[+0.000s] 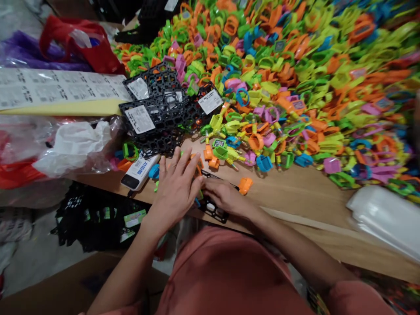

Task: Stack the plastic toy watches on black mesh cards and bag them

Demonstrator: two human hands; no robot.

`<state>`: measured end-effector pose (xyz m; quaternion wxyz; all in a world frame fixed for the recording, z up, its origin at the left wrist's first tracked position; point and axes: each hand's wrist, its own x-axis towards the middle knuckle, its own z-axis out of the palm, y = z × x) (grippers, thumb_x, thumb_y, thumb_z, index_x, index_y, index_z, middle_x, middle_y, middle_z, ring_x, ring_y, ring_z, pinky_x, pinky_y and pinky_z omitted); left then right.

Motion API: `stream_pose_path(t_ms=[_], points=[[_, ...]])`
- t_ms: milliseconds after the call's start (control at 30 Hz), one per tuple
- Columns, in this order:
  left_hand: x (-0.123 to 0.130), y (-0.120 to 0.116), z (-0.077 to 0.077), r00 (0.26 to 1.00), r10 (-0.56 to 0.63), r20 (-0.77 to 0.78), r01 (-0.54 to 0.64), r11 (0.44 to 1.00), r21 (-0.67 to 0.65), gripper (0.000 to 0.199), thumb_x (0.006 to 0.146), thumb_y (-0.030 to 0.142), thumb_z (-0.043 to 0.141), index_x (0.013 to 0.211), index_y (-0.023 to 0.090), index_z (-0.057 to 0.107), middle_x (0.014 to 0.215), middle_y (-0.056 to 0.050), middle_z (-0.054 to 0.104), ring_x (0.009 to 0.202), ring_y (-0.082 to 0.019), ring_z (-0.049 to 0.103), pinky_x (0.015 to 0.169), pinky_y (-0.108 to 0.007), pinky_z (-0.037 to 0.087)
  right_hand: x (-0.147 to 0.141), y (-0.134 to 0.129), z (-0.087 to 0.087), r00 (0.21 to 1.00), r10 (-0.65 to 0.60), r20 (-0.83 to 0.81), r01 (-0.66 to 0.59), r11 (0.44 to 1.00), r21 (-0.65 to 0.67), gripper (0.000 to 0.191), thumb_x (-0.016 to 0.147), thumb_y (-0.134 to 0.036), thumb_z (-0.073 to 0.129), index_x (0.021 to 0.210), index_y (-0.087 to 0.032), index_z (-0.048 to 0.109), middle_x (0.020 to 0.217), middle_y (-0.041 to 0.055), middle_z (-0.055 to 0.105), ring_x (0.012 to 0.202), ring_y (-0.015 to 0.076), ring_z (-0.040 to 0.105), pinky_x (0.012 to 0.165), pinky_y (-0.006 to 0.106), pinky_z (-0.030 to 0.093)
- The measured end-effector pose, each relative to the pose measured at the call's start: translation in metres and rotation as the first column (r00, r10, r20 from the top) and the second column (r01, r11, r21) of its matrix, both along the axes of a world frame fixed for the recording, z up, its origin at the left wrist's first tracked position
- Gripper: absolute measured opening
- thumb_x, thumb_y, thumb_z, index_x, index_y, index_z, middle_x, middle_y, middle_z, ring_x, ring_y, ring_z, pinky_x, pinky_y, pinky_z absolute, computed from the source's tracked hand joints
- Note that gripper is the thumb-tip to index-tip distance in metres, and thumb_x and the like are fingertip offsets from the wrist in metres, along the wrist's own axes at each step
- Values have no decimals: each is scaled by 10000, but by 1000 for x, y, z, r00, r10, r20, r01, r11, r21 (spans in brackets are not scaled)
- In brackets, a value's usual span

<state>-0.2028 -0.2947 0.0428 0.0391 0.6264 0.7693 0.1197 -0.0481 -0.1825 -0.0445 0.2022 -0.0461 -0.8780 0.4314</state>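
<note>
My left hand lies palm down with its fingers stretched out and spread, over a few coloured plastic pieces at the table's near edge. Its thumb meets the fingertips of my right hand. The fingers of my right hand are curled over a black perforated plastic panel; whatever they pinch is hidden. An orange plastic toy piece sits by the panel's right end. Just left of my left hand rests a white power bank with blue lettering.
A large heap of colourful plastic toy watches covers the back of the wooden table. Black perforated panels with white labels are stacked at left, beside label sheets. Clear plastic bags lie at right.
</note>
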Motion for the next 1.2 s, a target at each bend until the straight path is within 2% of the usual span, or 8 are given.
stream_pose_path(t_ms=[167,233,333,467,600,800,967,1200], points=[[-2,0,-5,1000,-4,-8,4,1000,28,535,1076,402,353,1569,204,412,1658,-126,394,1586,-344,244,1277,-622,202,23,52,23,889,-447,97,396,858,325,112,1026,-253,553,1016,-198,650,986,119,701,926,263,623,790,358,481],[-2,-1,-5,1000,5,2,-5,1000,27,537,1078,404,340,1567,197,417,1659,-126,392,1588,-341,239,1277,-621,204,28,67,22,808,-551,209,406,777,481,90,987,-272,617,999,-190,652,982,141,696,922,291,604,743,361,465],[-1,-2,-4,1000,5,17,-5,1000,29,530,1078,388,336,1572,210,409,1666,-113,382,1591,-331,231,1279,-615,201,28,75,13,765,-562,315,358,777,517,75,949,-207,634,1018,-191,656,998,141,689,946,292,596,725,345,459],[0,-5,-3,1000,-3,23,2,999,33,527,1074,354,343,1579,216,401,1670,-103,377,1597,-313,218,1290,-591,180,26,65,11,839,-493,230,412,852,323,168,958,-198,590,1107,-181,666,1014,119,644,947,271,597,769,351,468],[-1,-3,-2,1000,7,26,-7,1000,8,538,1085,373,313,1574,170,411,1667,-123,378,1592,-321,230,1287,-585,192,16,44,17,924,-329,195,346,936,-59,130,920,-306,682,864,-196,642,861,43,617,828,223,589,741,324,456],[-3,0,-3,1000,2,30,-2,1000,-1,541,1080,346,309,1584,166,390,1677,-107,359,1596,-323,213,1286,-583,190,-7,14,3,969,-32,245,169,809,-563,41,869,-218,624,844,-195,600,750,-17,641,695,170,613,653,261,469],[-2,0,-3,999,5,38,-5,1000,-2,544,1074,323,326,1601,191,361,1675,-91,369,1600,-316,203,1290,-579,183,-8,1,-6,976,-146,162,177,965,-195,174,816,-46,504,835,-199,585,824,38,659,766,194,596,732,298,478],[-2,-1,3,998,-10,63,12,999,-38,589,1099,444,246,1594,144,353,1675,-113,365,1602,-313,192,1301,-562,175,0,-11,-27,980,-191,-53,195,977,81,298,813,11,437,947,-219,570,885,86,638,840,251,569,802,384,521]])
